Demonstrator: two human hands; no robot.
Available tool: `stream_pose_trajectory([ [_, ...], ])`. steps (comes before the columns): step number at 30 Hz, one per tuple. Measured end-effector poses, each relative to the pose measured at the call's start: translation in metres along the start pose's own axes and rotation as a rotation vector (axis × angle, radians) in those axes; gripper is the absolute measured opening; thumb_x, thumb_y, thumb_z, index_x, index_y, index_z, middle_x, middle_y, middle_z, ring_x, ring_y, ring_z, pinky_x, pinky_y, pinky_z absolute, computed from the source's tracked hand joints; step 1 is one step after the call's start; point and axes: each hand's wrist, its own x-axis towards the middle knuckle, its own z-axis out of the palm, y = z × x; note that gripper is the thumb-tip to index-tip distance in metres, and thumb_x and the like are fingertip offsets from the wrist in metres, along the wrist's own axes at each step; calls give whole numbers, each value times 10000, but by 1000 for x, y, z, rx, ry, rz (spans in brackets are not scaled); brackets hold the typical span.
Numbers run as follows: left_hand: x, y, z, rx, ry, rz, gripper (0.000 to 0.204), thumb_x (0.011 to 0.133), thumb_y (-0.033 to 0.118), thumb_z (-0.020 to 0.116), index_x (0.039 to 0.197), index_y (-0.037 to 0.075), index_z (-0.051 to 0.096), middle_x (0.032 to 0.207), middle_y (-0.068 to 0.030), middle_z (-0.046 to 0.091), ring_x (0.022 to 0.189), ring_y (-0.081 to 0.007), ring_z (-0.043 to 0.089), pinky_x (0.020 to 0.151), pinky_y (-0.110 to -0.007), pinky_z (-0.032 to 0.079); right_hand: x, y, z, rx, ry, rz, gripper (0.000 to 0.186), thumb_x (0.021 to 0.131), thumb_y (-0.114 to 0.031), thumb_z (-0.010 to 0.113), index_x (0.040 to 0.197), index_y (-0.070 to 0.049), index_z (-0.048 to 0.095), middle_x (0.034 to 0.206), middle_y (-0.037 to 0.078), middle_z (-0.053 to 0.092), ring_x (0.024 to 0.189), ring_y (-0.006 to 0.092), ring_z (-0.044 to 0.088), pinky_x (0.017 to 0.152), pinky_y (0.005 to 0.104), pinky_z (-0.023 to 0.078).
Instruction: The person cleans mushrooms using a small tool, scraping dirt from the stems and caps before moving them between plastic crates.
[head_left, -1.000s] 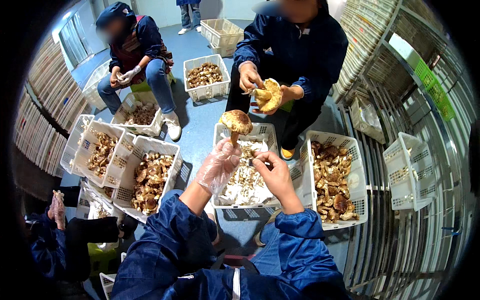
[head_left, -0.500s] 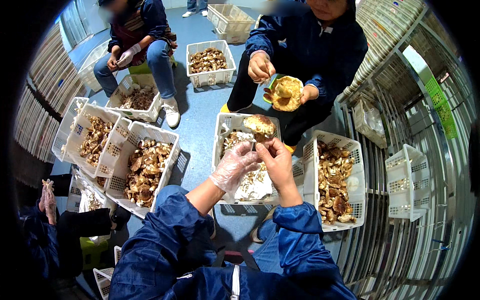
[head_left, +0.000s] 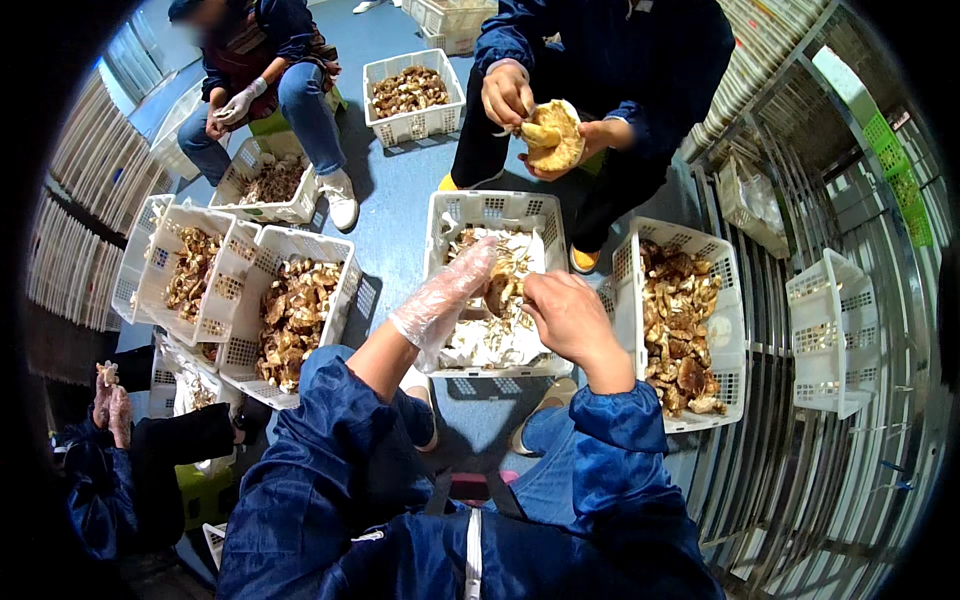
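Note:
My left hand [head_left: 452, 292], in a clear plastic glove, is closed round a brown mushroom [head_left: 497, 296], which it partly hides. Close against the mushroom's right side, my bare right hand [head_left: 568, 312] has its fingers pinched together; what lies between them is hidden. Both hands are over a white perforated crate [head_left: 437, 212] lined with white sheet, on which many pale stem trimmings [head_left: 512, 335] lie scattered.
A white crate [head_left: 733, 320] of brown mushrooms stands to my right, and several filled crates [head_left: 345, 290] stand to my left. Opposite, a co-worker's hands [head_left: 510, 98] hold a large yellowish mushroom [head_left: 553, 138]. Racks [head_left: 760, 450] line the right side. Other seated people work at left.
My hands have lowered toward the crate, and the mushroom has turned from cap-up to a tilted position. The co-worker opposite has tilted the large mushroom. My view has shifted slightly.

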Motion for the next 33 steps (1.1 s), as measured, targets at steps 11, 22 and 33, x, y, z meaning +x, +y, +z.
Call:
stream_pose_trajectory([
  [11, 16, -6, 13, -576, -187, -54, 586, 1055, 372, 597, 1536, 101, 399, 1367, -129, 595, 1165, -257, 662, 1004, -462, 592, 10, -9, -16, 87, 482, -48, 184, 805, -119, 798, 976, -113, 730, 1211, 82, 672, 1200, 288, 601, 1025, 429, 489],
  [22, 10, 3, 15, -886, -251, -47, 585, 1081, 450, 504, 1462, 12, 433, 1356, -212, 578, 1241, -314, 637, 1048, -490, 586, 8, -15, 7, 197, 489, 77, 193, 853, -85, 807, 1043, -112, 780, 1006, 72, 760, 878, 235, 752, 733, 330, 604],
  [33, 7, -7, 8, -803, -208, -55, 634, 1060, 491, 525, 1466, 9, 458, 1327, -213, 634, 1189, -324, 682, 992, -466, 620, 17, -27, 6, 68, 455, 32, 181, 845, -92, 776, 1020, -123, 738, 1032, 54, 753, 946, 242, 736, 780, 359, 592],
])
